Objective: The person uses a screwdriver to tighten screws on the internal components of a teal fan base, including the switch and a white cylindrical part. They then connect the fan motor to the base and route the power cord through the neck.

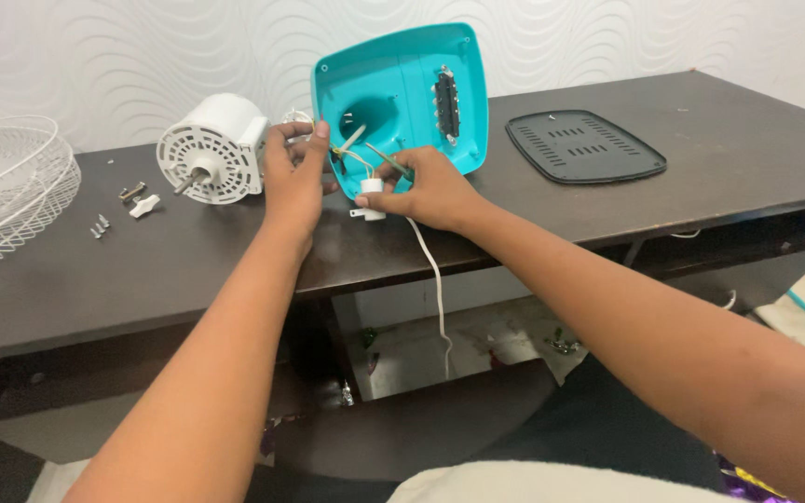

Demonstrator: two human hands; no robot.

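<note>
Right hand (426, 191) fingers pinch a thin green-handled tool, likely a small screwdriver (391, 164), tip aimed into the wiring; thumb rests on a small white capacitor (371, 197) just below. Left hand (295, 172) fingers closed on the edge of the turquoise fan base (402, 98), propping it tilted up on the dark table (738, 149). Loose wires (351, 149) exit the base's round hole. White power cord (435, 279) drops off the table edge. White fan motor (214, 149) just left; screws (100, 225), wire grille (6, 186), black base cover (584, 146) apart. Judgement: keep base steady, tool tip clear of wire insulation.
</note>
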